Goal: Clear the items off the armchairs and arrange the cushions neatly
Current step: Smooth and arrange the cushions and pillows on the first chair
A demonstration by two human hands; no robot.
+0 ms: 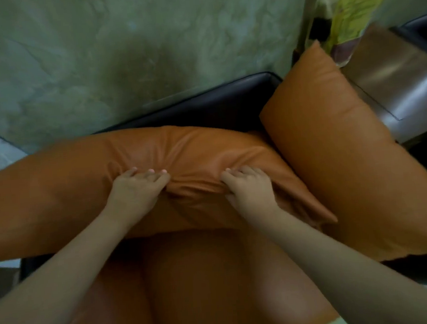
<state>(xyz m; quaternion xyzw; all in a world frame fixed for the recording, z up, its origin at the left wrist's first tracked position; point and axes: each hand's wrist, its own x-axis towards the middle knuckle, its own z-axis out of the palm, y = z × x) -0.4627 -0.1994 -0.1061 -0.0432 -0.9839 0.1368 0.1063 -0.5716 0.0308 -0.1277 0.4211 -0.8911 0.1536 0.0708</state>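
Left hand: the left hand (135,191) lies palm down on the large orange cushion (64,189), and its fingers are bent and pinch a fold of the cover near the middle.
Right hand: the right hand (250,187) is just beside it on the same cushion; the fingers are curled and grip the wrinkled cover in the same way.
Large cushion: it lies across the armchair, over the orange seat cushion (204,285), and its far edge is near the dark back of the armchair (218,105). The cover is creased between the two hands.
Second cushion: a second orange cushion (339,152) stands tilted at the right side of the chair, and its lower left edge touches the large cushion.
Seat: the seat cushion shows below the arms, partly in shadow.
Behind: a grey-green wall (96,56) is close behind the chair.
Right corner: a yellow-green leaf (353,10) hangs above a shiny brown surface (400,80); I cannot tell what this surface belongs to.
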